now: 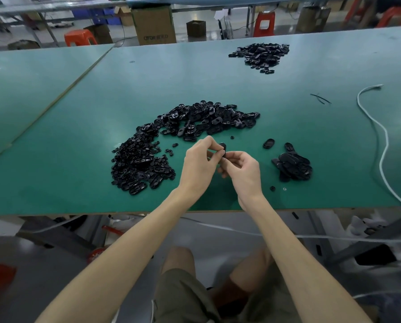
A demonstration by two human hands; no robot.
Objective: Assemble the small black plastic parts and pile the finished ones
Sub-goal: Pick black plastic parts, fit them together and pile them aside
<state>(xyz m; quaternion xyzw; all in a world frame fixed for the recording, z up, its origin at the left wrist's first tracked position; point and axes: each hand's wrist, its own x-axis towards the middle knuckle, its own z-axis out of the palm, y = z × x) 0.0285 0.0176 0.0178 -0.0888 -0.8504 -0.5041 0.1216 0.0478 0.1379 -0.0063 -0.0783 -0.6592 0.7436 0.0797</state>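
Over the green table [218, 85], my left hand [200, 163] and my right hand [242, 172] meet on one small black oval part [222, 149], each pinching it with curled fingers; most of the part is hidden between them. A wide heap of loose black parts [178, 134] curves from the left of my hands round behind them. A small pile of black oval pieces [292, 166] lies to the right of my right hand. One oval piece [268, 143] lies alone beside that pile.
Another heap of black parts [262, 54] sits far back on the right. A white cable [378, 145] snakes along the right side and over the table's front edge [125, 213]. Two tiny pieces [272, 188] lie near that edge. Cardboard boxes [152, 24] and red stools stand beyond the table.
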